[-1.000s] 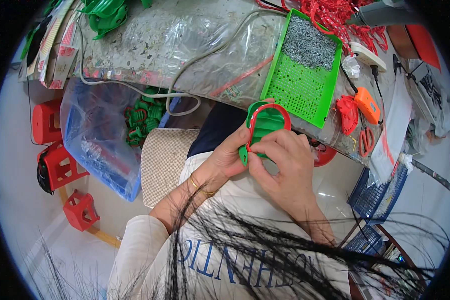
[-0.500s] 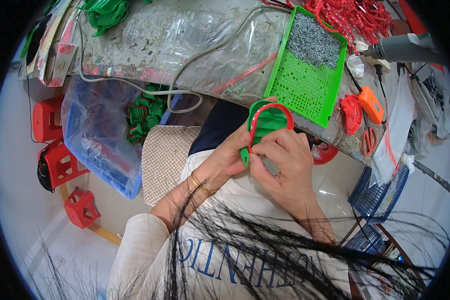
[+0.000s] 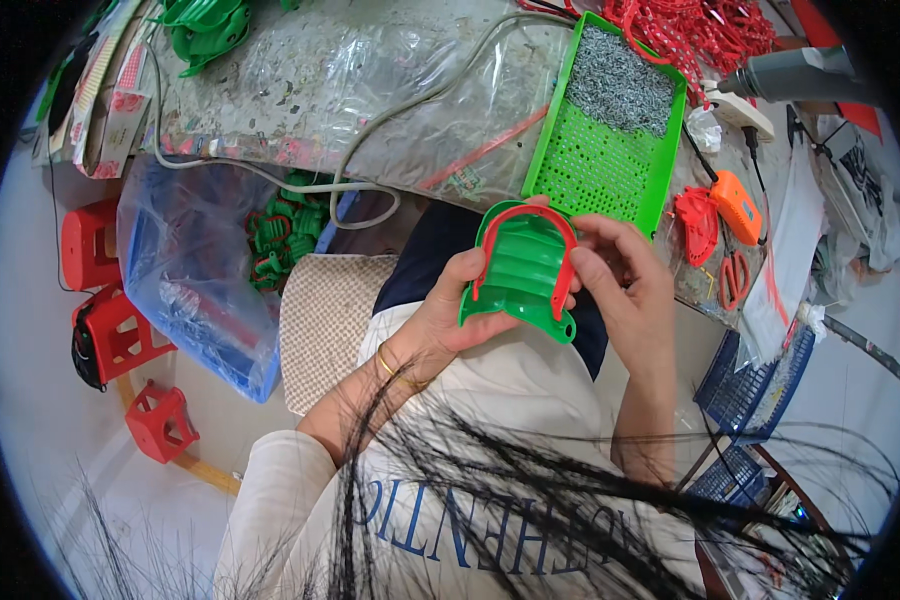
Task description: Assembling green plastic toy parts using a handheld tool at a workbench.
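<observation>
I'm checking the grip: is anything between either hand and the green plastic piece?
Nothing visible for the left hand, which holds the green plastic piece directly. On the right side, the red strip runs along the piece's rim, at the thumb of the right hand; whether that thumb touches green too is unclear.

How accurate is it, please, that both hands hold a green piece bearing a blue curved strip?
Wrong colour: the head view shows the curved strip is red; the left hand and right hand do hold the green piece.
</observation>
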Available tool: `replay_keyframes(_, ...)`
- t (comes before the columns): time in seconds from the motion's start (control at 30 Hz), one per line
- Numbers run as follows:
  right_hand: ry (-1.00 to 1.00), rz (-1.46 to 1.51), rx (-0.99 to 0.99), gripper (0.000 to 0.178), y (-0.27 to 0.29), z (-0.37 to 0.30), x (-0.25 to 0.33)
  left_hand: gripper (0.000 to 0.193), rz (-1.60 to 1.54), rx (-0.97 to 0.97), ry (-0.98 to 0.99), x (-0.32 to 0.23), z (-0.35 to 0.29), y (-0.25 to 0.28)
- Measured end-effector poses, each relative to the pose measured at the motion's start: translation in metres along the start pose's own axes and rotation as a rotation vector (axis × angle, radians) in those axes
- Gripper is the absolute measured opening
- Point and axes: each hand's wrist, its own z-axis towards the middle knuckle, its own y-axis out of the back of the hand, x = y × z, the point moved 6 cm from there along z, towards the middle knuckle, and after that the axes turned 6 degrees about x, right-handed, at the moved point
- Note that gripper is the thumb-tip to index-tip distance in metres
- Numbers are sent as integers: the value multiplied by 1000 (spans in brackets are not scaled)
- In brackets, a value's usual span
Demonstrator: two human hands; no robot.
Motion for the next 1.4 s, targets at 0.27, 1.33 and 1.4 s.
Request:
replay_keyframes(0.27,-1,165,41,26,-3,4,-11,89,38,-28,-20,0,-1,4)
replay_keyframes(1.33,-17,413,96,31,-16,-2,-14,100,-11,46,-38,3,-10,-2)
replay_keyframes(1.4,55,97,-201,26,-3,-15,-6,102,49,20,-56,0,-10,-7)
